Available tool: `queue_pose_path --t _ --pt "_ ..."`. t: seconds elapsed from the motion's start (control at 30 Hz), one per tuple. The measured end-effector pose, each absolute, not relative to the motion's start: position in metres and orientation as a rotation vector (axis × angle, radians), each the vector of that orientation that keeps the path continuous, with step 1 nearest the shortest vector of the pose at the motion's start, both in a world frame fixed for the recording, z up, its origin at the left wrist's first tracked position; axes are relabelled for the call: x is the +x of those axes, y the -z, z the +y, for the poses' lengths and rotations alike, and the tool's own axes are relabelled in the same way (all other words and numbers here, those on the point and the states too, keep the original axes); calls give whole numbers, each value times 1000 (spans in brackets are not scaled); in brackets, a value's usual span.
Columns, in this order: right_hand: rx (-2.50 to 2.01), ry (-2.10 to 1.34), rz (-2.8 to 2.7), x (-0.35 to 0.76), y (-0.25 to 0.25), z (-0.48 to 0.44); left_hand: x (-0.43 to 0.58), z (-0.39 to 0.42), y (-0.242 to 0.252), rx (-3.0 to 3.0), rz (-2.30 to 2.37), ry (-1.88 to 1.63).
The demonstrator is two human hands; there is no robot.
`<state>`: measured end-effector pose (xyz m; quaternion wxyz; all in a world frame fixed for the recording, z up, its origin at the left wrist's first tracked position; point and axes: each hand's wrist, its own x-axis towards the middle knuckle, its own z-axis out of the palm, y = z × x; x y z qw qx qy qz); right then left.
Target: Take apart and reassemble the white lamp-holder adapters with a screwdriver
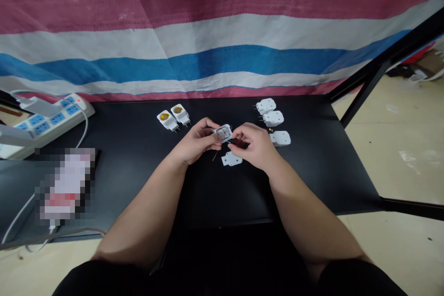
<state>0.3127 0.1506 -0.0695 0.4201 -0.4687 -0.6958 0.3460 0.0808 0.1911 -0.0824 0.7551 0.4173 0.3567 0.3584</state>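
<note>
In the head view, your left hand (196, 143) holds the open white plug housing (224, 132) between thumb and fingers, above the black table (138, 185). Your right hand (255, 142) is narrow, its fingers around a dark object (238, 142) which I cannot identify, beside the housing. Nearer to you lies a flat white cover (233, 159).

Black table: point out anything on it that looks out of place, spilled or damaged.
Small brass-coloured bits lie loose beside the middle white plug at the right; they look stray because they seem fitted to nothing. No spill or clear damage shows.
</note>
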Motion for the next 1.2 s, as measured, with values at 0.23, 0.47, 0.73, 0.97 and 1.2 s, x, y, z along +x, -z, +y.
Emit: queue_pose_path --t 0.23,0.47,0.73,0.97,1.2 --pt "-1200 -1004 -1560 308 77 154 88 188 80 858 704 -884" --pt "-1220 -894 -1592 304 78 154 95 186 83 794 729 -931" --pt "-1229 -559 -1665 305 74 155 101 182 87 908 744 -959" --pt "-1208 -487 -1654 303 78 156 107 178 90 1047 725 -993" --pt "-1281 -518 -1626 299 76 153 107 177 90 1069 761 -974"
